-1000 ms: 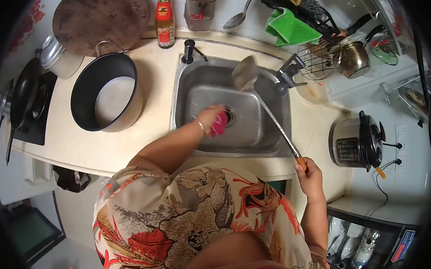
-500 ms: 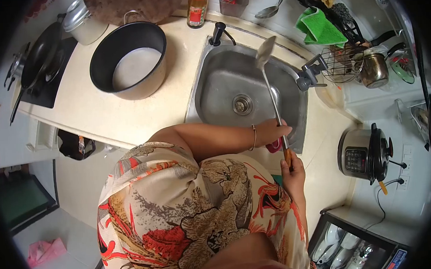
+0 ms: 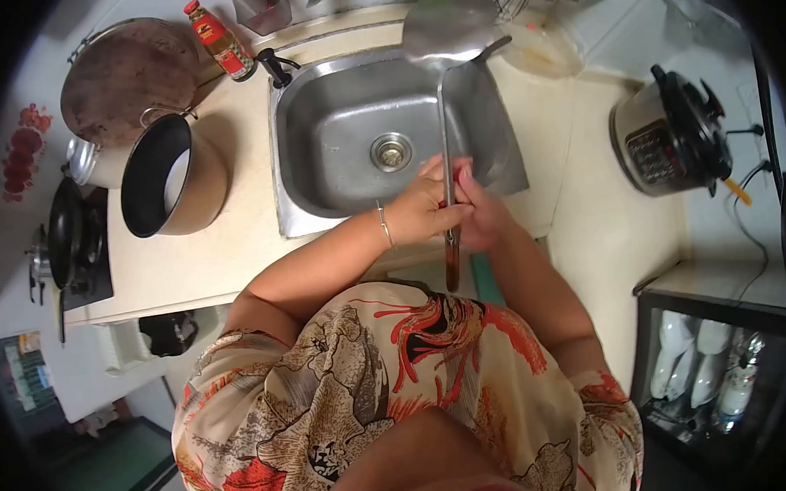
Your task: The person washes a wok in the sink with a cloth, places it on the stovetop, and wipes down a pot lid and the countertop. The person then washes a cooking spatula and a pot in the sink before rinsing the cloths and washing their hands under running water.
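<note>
A metal wok spatula [image 3: 445, 125] stands out over the right part of the steel sink [image 3: 327, 143], its broad blade raised toward the tap end. Its wooden handle [image 3: 453, 265] points back at my body. My left hand [image 3: 418, 211], with a bracelet at the wrist, is closed around the shaft, thumb across it. Against the shaft's right side my right hand [image 3: 484, 213] is closed too, its fingers partly hidden behind the shaft and the left hand. A bit of red shows between the hands; what it is, I cannot make out.
Left of the sink sits a deep pot [image 3: 202, 188], with a sauce bottle [image 3: 220, 42] and a round wooden board [image 3: 127, 82] behind. A soap pump [image 3: 275, 68] is at the sink's corner. An electric pressure cooker [image 3: 669, 132] stands to the right.
The view has turned to the right. The spatula has gone from slanted to nearly straight, its blade showing broad. My right hand has moved up from the wooden handle to beside my left hand.
</note>
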A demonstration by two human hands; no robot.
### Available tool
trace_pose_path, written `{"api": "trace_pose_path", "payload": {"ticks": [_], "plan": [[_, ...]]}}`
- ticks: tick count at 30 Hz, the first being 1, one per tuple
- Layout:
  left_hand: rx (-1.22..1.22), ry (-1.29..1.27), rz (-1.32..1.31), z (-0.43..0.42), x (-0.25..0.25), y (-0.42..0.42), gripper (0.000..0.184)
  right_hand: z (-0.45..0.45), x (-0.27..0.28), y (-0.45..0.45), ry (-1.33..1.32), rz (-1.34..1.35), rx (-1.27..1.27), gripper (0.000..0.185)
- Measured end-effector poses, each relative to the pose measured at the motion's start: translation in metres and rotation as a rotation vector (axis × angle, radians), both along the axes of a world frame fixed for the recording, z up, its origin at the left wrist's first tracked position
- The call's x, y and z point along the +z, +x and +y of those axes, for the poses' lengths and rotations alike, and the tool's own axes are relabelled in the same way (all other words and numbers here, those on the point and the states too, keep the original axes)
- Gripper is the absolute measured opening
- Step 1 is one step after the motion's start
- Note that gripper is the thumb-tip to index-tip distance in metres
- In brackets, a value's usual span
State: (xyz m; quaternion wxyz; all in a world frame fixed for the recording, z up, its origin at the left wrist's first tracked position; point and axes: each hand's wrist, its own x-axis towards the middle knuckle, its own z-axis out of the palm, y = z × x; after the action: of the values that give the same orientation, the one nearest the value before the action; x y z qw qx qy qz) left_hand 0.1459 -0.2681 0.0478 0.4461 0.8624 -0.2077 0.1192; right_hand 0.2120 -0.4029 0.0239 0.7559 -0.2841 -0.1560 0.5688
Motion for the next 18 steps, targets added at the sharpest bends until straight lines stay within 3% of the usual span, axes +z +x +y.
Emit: {"api": "trace_pose_path", "payload": {"ticks": [2, 3, 7, 10, 11, 13, 14, 16, 17, 18], "plan": [[0.045, -0.168, -0.029, 0.000, 0.005, -0.004, 0.011, 0.004, 0.008, -0.004, -0.056, 0.074, -0.031, 0.051], [0.045, -0.155, -0.016, 0.001, 0.010, -0.005, 0.011, 0.006, 0.011, -0.005, -0.135, 0.120, -0.051, 0.048], [0.026, 0.014, -0.066, 0.014, 0.026, -0.024, 0.009, 0.015, -0.010, -0.007, -0.047, 0.182, -0.099, 0.031], [0.225, -0.379, 0.228, 0.031, 0.052, -0.046, 0.017, 0.004, -0.004, -0.008, -0.233, 0.257, -0.277, 0.026], [0.433, -0.439, 0.486, 0.033, 0.071, -0.061, 0.020, 0.002, 0.001, -0.010, -0.328, 0.240, -0.369, 0.025], [0.523, -0.400, 0.550, 0.062, 0.075, -0.085, 0.022, 0.004, 0.007, -0.013, -0.290, 0.253, -0.369, 0.025], [0.535, -0.399, 0.548, 0.074, 0.072, -0.100, 0.022, 0.007, 0.009, -0.015, -0.251, 0.269, -0.387, 0.025], [0.704, -0.120, 0.213, 0.097, 0.065, -0.134, 0.020, 0.015, 0.014, -0.018, -0.206, 0.282, -0.343, 0.023], [0.705, -0.112, 0.211, 0.107, 0.068, -0.151, 0.020, 0.021, 0.014, -0.023, -0.168, 0.296, -0.309, 0.021], [0.808, -0.268, 0.261, 0.117, 0.071, -0.170, 0.018, 0.030, 0.013, -0.029, -0.159, 0.298, -0.311, 0.021]]}}
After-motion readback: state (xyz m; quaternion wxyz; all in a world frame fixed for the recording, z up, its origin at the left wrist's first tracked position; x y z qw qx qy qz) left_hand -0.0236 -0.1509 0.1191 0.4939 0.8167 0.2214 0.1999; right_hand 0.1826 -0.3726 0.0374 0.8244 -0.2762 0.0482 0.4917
